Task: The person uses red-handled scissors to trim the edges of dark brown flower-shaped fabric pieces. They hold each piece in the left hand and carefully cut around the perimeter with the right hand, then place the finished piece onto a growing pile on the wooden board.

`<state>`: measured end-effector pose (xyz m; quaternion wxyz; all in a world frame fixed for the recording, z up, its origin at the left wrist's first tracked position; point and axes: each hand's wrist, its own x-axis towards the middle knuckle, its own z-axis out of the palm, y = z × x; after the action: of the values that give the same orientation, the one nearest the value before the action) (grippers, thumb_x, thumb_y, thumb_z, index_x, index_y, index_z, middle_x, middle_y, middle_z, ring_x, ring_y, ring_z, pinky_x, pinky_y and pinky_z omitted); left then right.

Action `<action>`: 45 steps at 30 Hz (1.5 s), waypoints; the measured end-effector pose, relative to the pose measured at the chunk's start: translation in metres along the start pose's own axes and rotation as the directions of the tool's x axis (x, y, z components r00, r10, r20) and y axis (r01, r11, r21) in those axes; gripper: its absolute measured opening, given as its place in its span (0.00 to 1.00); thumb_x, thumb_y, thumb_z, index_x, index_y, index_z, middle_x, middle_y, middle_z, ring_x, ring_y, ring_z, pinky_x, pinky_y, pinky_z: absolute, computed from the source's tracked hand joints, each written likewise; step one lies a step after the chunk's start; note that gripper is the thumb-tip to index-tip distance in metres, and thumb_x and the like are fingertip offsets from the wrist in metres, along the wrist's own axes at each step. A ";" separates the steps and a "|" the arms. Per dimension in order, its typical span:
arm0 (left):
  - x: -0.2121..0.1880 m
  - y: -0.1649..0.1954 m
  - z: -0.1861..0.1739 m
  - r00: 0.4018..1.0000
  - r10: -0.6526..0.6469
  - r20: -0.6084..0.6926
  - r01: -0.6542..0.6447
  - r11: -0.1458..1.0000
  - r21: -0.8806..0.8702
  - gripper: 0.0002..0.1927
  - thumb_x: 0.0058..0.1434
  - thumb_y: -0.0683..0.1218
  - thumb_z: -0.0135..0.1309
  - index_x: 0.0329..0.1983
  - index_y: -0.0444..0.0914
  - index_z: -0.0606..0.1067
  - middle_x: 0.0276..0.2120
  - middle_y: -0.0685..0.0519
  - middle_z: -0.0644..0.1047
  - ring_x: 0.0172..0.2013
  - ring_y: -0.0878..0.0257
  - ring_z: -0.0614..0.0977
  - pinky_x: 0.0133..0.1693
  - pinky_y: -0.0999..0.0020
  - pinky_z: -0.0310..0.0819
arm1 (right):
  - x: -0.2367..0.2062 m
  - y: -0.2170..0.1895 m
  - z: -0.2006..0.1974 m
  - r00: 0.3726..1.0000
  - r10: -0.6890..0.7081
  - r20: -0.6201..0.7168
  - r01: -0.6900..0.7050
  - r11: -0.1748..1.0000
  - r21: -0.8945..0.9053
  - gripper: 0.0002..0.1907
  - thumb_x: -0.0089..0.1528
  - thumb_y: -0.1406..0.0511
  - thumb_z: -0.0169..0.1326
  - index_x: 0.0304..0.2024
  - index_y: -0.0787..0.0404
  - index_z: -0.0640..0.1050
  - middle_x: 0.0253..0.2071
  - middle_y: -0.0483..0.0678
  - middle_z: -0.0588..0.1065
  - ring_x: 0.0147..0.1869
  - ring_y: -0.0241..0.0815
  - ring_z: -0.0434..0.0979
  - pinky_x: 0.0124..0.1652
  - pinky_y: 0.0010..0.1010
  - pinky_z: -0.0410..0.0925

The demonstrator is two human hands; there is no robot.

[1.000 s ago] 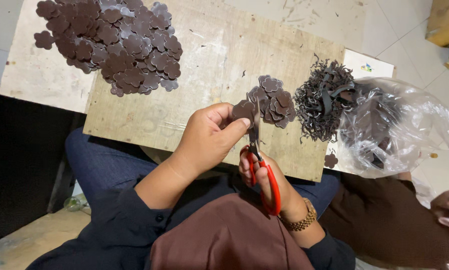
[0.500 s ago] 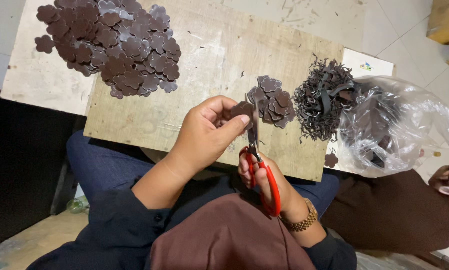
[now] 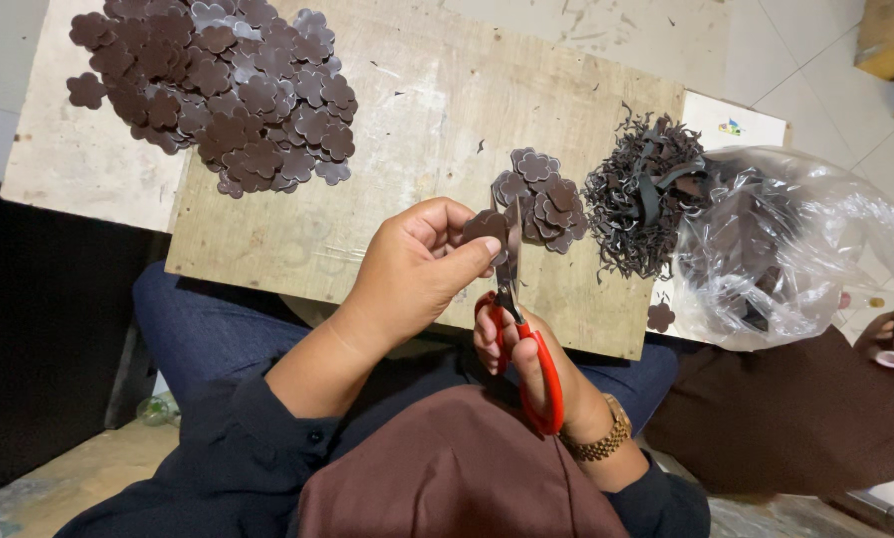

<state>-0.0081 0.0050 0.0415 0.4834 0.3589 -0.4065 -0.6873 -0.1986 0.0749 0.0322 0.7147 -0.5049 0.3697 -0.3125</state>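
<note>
1. brown flower-shaped cutout [image 3: 485,227], small and flat, pinched in the left hand [image 3: 417,271] above the near edge of the wooden board [image 3: 407,130]; left fingers [image 3: 464,259] closed on it, thumb along its lower edge.
2. scissors [image 3: 518,329], red-handled, in the right hand [image 3: 514,351]; right fingers closed through and around the handle loops. blades point up and away from the body, nearly together, with the cutout's right edge at them.
3. right hand sits just below and right of the left, the two almost touching. gold-coloured wristwatch [image 3: 600,440] on the right wrist; dark sleeves on both arms.
4. small pile of flower cutouts [image 3: 538,194] lies on the board just beyond the blade tips.
5. large heap of flower cutouts [image 3: 218,85], same brown, spread over the board's far left corner, spilling onto the pale tabletop [image 3: 78,159] underneath.
6. tangle of dark offcut strips [image 3: 646,194] at the board's right edge, just beside the small pile.
7. clear plastic bag [image 3: 795,249] to the right of the strips, crumpled, dark scraps inside.
8. one loose cutout [image 3: 660,317] lies off the board near the bag.
9. board rests across the lap; blue trousers [image 3: 208,329] and brown cloth [image 3: 467,478] below it.
</note>
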 end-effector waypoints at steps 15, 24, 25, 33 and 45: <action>-0.003 -0.002 0.003 0.982 -0.152 0.112 0.164 0.980 -0.109 0.04 0.65 0.40 0.57 0.37 0.33 0.76 0.30 0.54 0.80 0.30 0.71 0.79 0.35 0.76 0.75 | -0.003 -0.006 -0.003 0.995 -0.034 0.097 0.034 0.999 0.001 0.45 0.62 0.27 0.40 0.44 0.62 0.67 0.41 0.45 0.63 0.42 0.38 0.62 0.44 0.28 0.63; -0.003 -0.004 0.002 0.984 -0.141 0.111 0.155 0.979 -0.129 0.03 0.65 0.40 0.57 0.38 0.33 0.76 0.31 0.54 0.80 0.31 0.71 0.80 0.37 0.75 0.76 | -0.007 -0.014 0.003 1.000 -0.016 0.019 0.016 1.000 0.017 0.43 0.63 0.30 0.42 0.51 0.63 0.64 0.38 0.42 0.59 0.40 0.34 0.57 0.40 0.26 0.59; -0.003 -0.004 0.002 0.985 -0.137 0.104 0.149 0.982 -0.115 0.04 0.65 0.40 0.57 0.38 0.33 0.76 0.31 0.54 0.80 0.31 0.71 0.80 0.36 0.76 0.76 | -0.006 -0.014 0.003 1.000 -0.012 0.009 0.012 1.000 0.021 0.44 0.61 0.30 0.42 0.51 0.62 0.64 0.38 0.42 0.59 0.39 0.34 0.57 0.39 0.26 0.59; -0.005 -0.003 0.005 0.981 -0.160 0.107 0.172 0.979 -0.108 0.05 0.66 0.41 0.56 0.38 0.32 0.76 0.29 0.54 0.79 0.29 0.70 0.78 0.33 0.74 0.75 | -0.003 -0.005 0.003 0.998 -0.058 -0.007 0.058 0.998 0.018 0.41 0.60 0.29 0.44 0.42 0.59 0.64 0.36 0.42 0.60 0.37 0.34 0.58 0.39 0.26 0.59; -0.005 -0.003 0.005 0.995 -0.065 0.074 0.067 0.997 -0.032 0.05 0.66 0.41 0.56 0.38 0.33 0.77 0.32 0.53 0.81 0.32 0.71 0.80 0.37 0.74 0.77 | -0.003 0.008 -0.001 0.997 -0.061 -0.055 0.064 0.997 0.042 0.36 0.67 0.34 0.43 0.45 0.61 0.66 0.34 0.43 0.61 0.36 0.34 0.58 0.37 0.25 0.59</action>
<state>-0.0122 0.0113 0.0415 0.4513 0.3383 -0.4000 -0.7225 -0.2004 0.0796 0.0251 0.7052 -0.4920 0.3659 -0.3561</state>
